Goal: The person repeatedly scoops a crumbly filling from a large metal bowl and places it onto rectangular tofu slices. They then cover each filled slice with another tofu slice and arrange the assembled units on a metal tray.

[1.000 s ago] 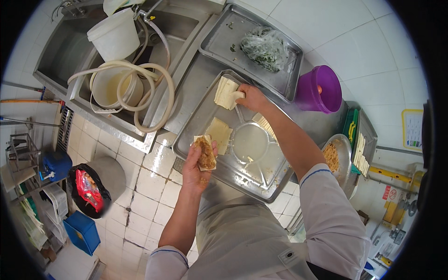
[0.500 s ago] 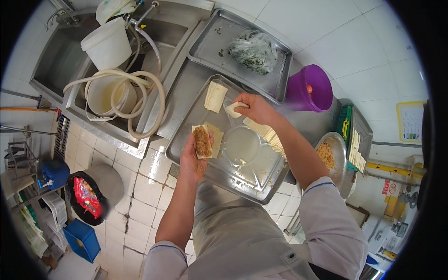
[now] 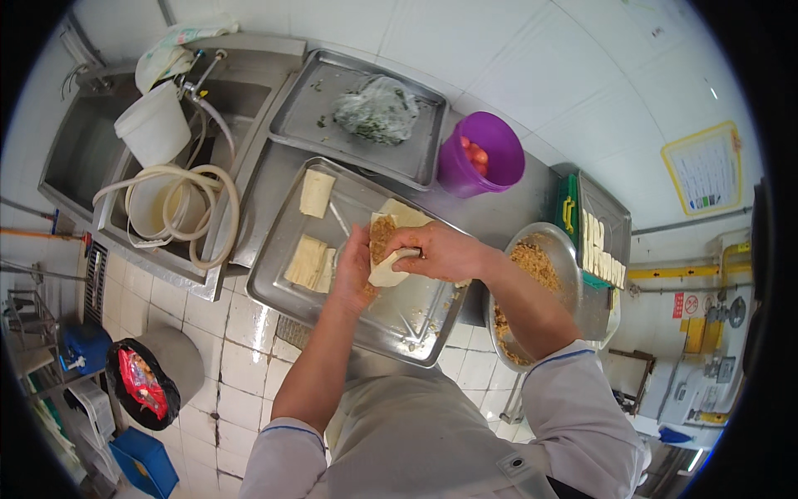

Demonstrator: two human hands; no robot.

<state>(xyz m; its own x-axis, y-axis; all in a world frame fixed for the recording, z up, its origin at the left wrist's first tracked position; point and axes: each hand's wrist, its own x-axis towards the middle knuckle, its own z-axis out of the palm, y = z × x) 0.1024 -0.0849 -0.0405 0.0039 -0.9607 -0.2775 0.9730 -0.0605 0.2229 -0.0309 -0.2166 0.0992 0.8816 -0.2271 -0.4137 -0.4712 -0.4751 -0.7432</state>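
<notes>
My left hand (image 3: 354, 264) is closed around a pale dough sheet that carries a strip of brown, crumbly filling (image 3: 381, 236). Over its lower right side, my right hand (image 3: 434, 252) pinches a second pale dough sheet (image 3: 387, 273) against the filled one. Both hands are above a large metal tray (image 3: 268, 241). In that tray lie a stack of pale sheets (image 3: 317, 193) at the far left and another stack (image 3: 306, 263) beside my left hand. More fanned sheets (image 3: 403, 211) lie behind the right hand, partly hidden by it.
A metal bowl (image 3: 572, 258) of orange-brown crumbly filling stands right of the tray. Behind are a purple bucket (image 3: 453, 158) holding red round items and a tray (image 3: 291, 116) with bagged greens. Filled pale rolls (image 3: 600, 249) sit farther right. A hose (image 3: 229, 208) loops over the sink at left.
My right hand has brought its dough sheet down to the filled one in my left hand. The hands have come together, and the whole view has shifted.
</notes>
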